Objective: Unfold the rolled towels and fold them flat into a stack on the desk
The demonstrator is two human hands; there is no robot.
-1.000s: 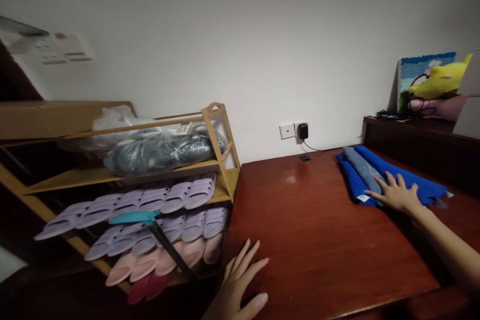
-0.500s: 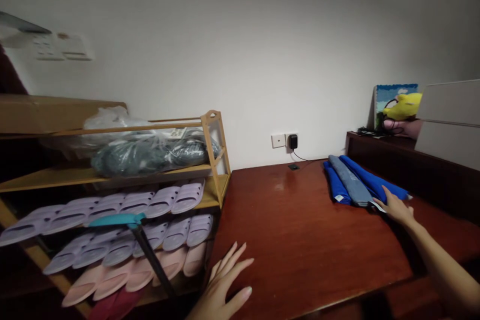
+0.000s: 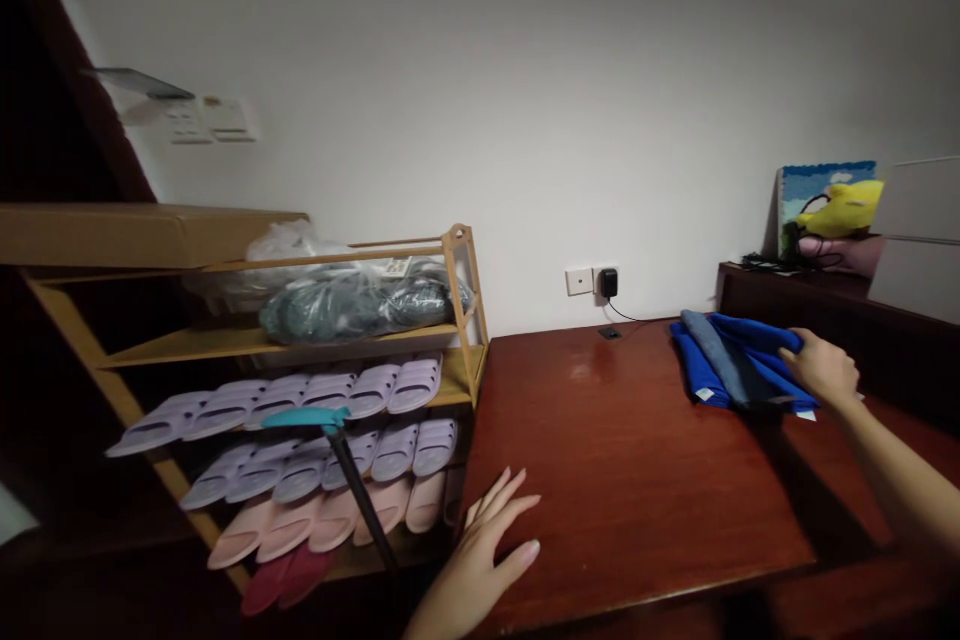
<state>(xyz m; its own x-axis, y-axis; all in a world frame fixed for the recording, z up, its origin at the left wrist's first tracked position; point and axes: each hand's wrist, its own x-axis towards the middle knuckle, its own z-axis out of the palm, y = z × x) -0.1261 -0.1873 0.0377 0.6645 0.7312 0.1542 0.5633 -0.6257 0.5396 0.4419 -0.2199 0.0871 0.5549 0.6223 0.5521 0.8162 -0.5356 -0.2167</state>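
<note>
Several folded cloths lie at the far right of the red-brown wooden table [image 3: 615,460]. Blue cloth [image 3: 757,332] shows on both sides of a grey-blue cloth [image 3: 716,357], and small white tags stick out at the near edge. My right hand [image 3: 825,370] has its fingers closed on the right-hand blue cloth, whose near part is lifted a little. The fingertips are partly hidden by the cloth. At the table's left edge my left hand [image 3: 487,550] rests with fingers spread, holding nothing.
Left of the table stands a wooden shoe rack [image 3: 469,320] with purple and pink slippers [image 3: 412,382] and a plastic-wrapped bundle [image 3: 337,305]. A teal-topped black handle [image 3: 307,418] rises before it. A black plug [image 3: 608,282] is in the wall socket. A raised dark ledge [image 3: 780,295] borders the right.
My right hand has closed on the blue cloth and raised its near edge, from lying over it with fingers extended. The view has swung left. My left hand stays on the table edge.
</note>
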